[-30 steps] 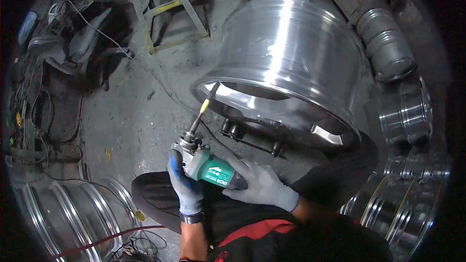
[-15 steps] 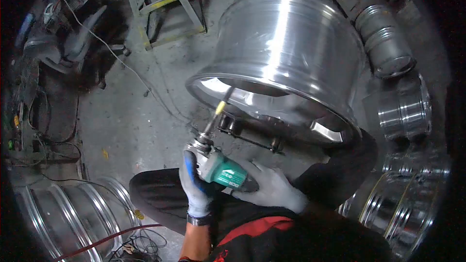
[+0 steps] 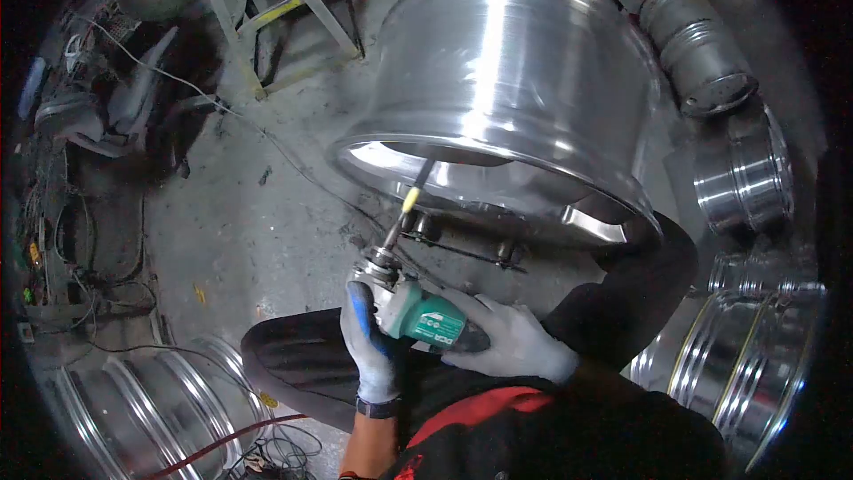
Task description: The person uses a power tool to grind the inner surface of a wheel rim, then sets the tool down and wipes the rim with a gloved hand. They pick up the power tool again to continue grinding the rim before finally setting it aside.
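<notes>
1. Along the lower lip of the large polished aluminium wheel rim (image 3: 506, 80), the thin steel shaft with a yellow band (image 3: 410, 199) now reaches into the opening further right than a second ago, when it met the lip's left end. The bit has travelled along the inner edge, so a fresh stretch of lip is under it.
2. The left hand (image 3: 373, 347), in a blue-palmed grey glove, is clenched round the head of the green handheld grinder (image 3: 428, 318). The right hand (image 3: 514, 340), in a plain grey glove, wraps the rear of its body. Both have moved right with the tool and sit above the person's dark trouser knee (image 3: 293, 364).
3. The big rim stands tilted on the grey concrete floor (image 3: 240, 213), its open end towards the person.
4. Its hollow barrel holds only the shaft's tip and a bright spoke (image 3: 593, 224) at the lower right. Smaller polished rims lie at the right (image 3: 742, 182) and lower left (image 3: 133, 400); whether anything lies inside them cannot be told.
</notes>
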A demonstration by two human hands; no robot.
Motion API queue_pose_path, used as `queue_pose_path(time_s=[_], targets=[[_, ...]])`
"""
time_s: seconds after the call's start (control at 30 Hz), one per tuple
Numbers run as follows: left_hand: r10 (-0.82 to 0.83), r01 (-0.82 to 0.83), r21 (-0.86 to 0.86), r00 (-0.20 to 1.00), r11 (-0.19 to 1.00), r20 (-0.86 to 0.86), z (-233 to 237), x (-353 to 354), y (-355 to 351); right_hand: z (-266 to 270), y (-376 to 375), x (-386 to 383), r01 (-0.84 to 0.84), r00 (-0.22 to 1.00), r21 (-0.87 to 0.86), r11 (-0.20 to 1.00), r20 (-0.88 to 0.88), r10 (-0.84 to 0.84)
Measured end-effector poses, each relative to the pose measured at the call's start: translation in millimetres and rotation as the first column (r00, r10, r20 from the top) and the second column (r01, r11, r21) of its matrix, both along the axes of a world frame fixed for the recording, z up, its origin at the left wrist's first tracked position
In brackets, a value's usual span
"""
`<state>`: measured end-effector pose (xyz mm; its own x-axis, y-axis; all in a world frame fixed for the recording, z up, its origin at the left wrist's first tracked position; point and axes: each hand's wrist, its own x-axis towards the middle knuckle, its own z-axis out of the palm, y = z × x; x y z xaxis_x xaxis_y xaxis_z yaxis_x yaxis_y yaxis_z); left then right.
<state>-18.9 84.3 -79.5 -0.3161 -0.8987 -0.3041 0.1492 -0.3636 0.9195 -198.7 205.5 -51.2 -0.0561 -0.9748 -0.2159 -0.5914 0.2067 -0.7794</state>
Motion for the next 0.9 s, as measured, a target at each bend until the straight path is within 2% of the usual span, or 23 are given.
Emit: queue_pose_path(time_s=[0.07,0.13,0.2,0.27,0.3,0.33,0.37,0.4,0.47,0.6,0.67,0.7,0.87,0.9], targets=[[0.016,-0.016,0.013,1.0,1.0,-0.009,-3,-2,1,-6,6,0,0.009,1.0,0.072,0.997,-0.02,-0.007],[0.034,-0.034,0.024,0.999,0.999,-0.014,-3,-1,1,-3,0,3,0.003,0.999,0.071,0.997,-0.049,0.001],[0.033,-0.03,-0.059,0.998,0.998,0.058,2,0,-5,-3,-8,7,-0.003,0.997,0.067,0.998,-0.074,0.008],[0.131,-0.132,-0.032,0.991,0.991,-0.032,16,-1,-12,-5,-19,12,-0.068,0.994,0.016,0.998,-0.081,0.069],[0.126,-0.121,0.047,0.985,0.992,-0.115,5,10,-19,-8,-24,14,-0.067,0.995,0.015,0.998,-0.077,0.068],[0.125,-0.102,0.123,0.972,0.987,-0.198,-6,20,-27,-12,-29,17,-0.071,0.994,-0.06,0.996,-0.082,0.066],[0.178,-0.096,0.246,0.925,0.964,-0.335,13,16,-29,-13,-34,20,-0.075,0.994,-0.133,0.988,-0.086,0.064],[0.188,-0.161,0.139,0.958,0.977,-0.217,16,17,-33,-12,-40,22,-0.073,0.995,-0.136,0.988,-0.082,0.062],[0.223,-0.175,0.176,0.925,0.969,-0.308,21,18,-41,-7,-50,26,-0.102,0.99,-0.086,0.991,-0.102,0.093],[0.198,-0.167,0.135,0.944,0.977,-0.265,26,22,-47,-9,-51,35,-0.092,0.993,-0.073,0.993,-0.074,0.087],[0.152,-0.152,0.006,0.987,0.988,-0.052,33,20,-44,-12,-45,38,-0.048,0.998,-0.112,0.993,-0.037,0.044],[0.151,-0.134,0.106,0.973,0.985,-0.173,35,19,-44,-14,-42,41,-0.049,0.998,-0.11,0.993,-0.036,0.045],[0.16,-0.149,0.088,0.979,0.985,-0.128,42,23,-45,-15,-44,50,-0.003,1.0,-0.165,0.986,0.009,0.004],[0.238,-0.206,0.158,0.944,0.966,-0.228,43,20,-47,-13,-49,50,-0.002,1.0,-0.166,0.986,0.012,0.004]])
